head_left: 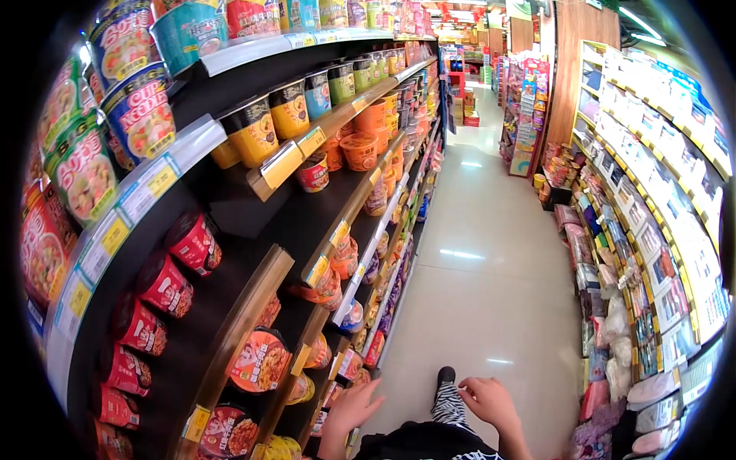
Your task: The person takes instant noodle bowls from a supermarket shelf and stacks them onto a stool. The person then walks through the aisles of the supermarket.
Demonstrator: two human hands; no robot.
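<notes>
Low in the view, my left hand (351, 408) is beside the lower shelves, its fingers stretched out and nothing in it. The nearest goods to it are round instant noodle bowls (261, 359) in red and orange packaging. My right hand (489, 400) hangs over the floor of the aisle, fingers loosely bent and apart, also holding nothing. Between the hands a leg in zebra-striped trousers (450, 405) and a dark shoe show. Red noodle cups (165, 285) stand in a row on the shelf to the left, with Cup Noodles cups (139, 111) above them.
Noodle shelving with wooden price rails (238, 349) runs along the left. Brightly lit shelves (652, 176) with packaged goods line the right. The pale tiled floor (479, 291) stretches ahead between them. A display rack (527, 111) stands farther down the aisle.
</notes>
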